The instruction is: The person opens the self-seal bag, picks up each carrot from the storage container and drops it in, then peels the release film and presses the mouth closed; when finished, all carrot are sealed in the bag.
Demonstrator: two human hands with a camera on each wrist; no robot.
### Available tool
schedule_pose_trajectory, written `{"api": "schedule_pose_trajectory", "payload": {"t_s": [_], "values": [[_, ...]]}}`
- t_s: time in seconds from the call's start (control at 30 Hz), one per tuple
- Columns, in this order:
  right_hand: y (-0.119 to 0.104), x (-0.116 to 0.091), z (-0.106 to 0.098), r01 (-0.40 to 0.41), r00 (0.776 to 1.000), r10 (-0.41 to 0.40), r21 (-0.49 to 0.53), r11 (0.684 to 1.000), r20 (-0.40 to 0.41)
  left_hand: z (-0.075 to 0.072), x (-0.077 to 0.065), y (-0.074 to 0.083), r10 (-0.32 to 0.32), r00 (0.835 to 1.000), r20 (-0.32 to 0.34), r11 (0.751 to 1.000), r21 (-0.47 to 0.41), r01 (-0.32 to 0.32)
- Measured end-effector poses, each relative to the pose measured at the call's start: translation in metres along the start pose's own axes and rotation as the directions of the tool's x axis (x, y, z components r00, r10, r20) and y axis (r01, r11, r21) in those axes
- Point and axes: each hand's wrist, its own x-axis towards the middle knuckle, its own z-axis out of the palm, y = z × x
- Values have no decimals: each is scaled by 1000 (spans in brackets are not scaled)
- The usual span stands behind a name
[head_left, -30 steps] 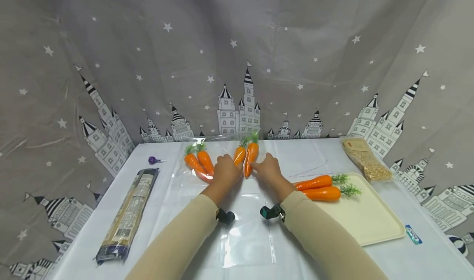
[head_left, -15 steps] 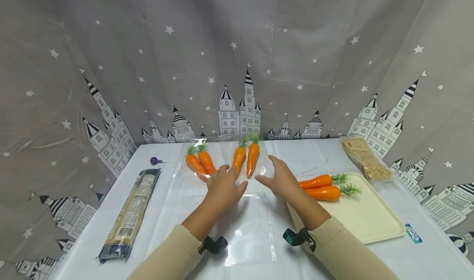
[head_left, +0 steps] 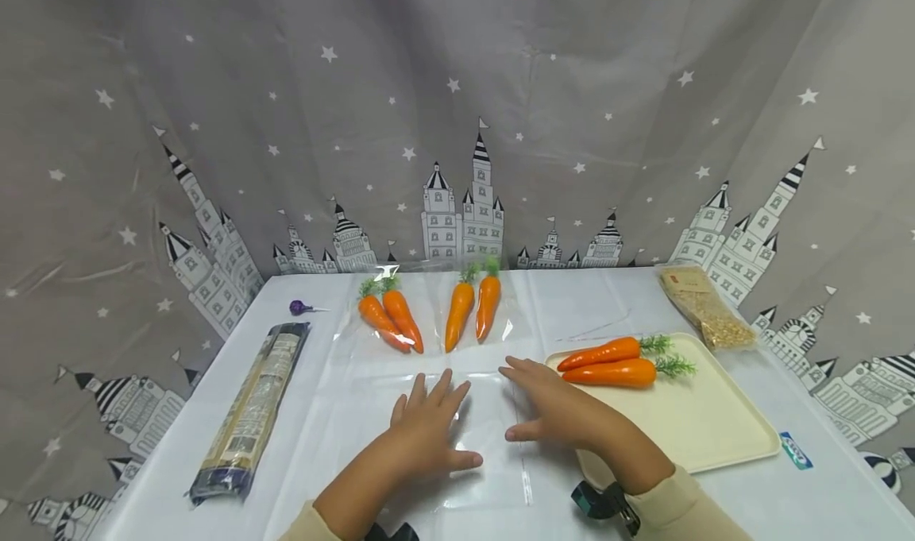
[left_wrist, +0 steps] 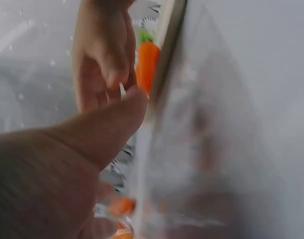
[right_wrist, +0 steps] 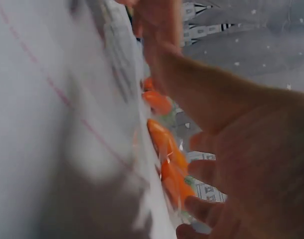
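Observation:
My left hand (head_left: 422,434) hovers with spread fingers above a flat clear plastic bag (head_left: 486,489) near the middle of the table. To its right, my right hand (head_left: 565,410) is held over the bag's right side, fingers extended and thumb apart. Neither hand holds anything; whether they touch the plastic is unclear. Beyond them, two carrots (head_left: 402,318) lie side by side in clear plastic. Another pair of carrots (head_left: 460,317) lies just right of those, also in clear plastic. In the right wrist view, orange carrots (right_wrist: 167,144) show past the right hand's fingers (right_wrist: 204,172).
A cream tray (head_left: 700,422) at the right bears two carrots (head_left: 615,372). Behind it lies a bag of grains (head_left: 708,307), beside it a small blue packet (head_left: 796,450). At left are a long printed package (head_left: 250,414) and a purple lollipop (head_left: 299,308).
Both hands have drawn back from the right pair of carrots toward the person, and their fingers have spread. Those carrots now lie fully in view.

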Motion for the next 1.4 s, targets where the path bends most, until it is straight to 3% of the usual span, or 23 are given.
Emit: {"api": "schedule_pose_trajectory", "payload": {"t_s": [0.2, 0.4, 0.57, 0.67, 0.87, 1.07, 1.4], "values": [[6, -3, 19, -16, 993, 31, -125, 992, 117, 11, -3, -18, -4, 997, 76, 1000, 3, 3], [8, -1, 28, -13, 987, 48, -221, 975, 156, 12, -2, -24, -18, 998, 66, 1000, 24, 17], [9, 0, 29, -20, 984, 62, -238, 971, 169, 14, 2, -24, 8, 1000, 9, 997, 80, -9], [10, 0, 29, -34, 980, 79, -240, 970, 182, 14, 3, -23, 27, 1000, -1, 998, 55, -26], [9, 0, 27, -38, 979, 86, -249, 968, 185, 18, 8, -26, -28, 999, -18, 999, 45, 29], [7, 0, 25, -36, 978, 87, -254, 967, 191, 19, 10, -30, -30, 1000, 7, 998, 55, 30], [2, 0, 24, -99, 972, 139, -204, 974, 188, 20, 10, -32, -37, 999, 19, 999, 8, 37]]}}
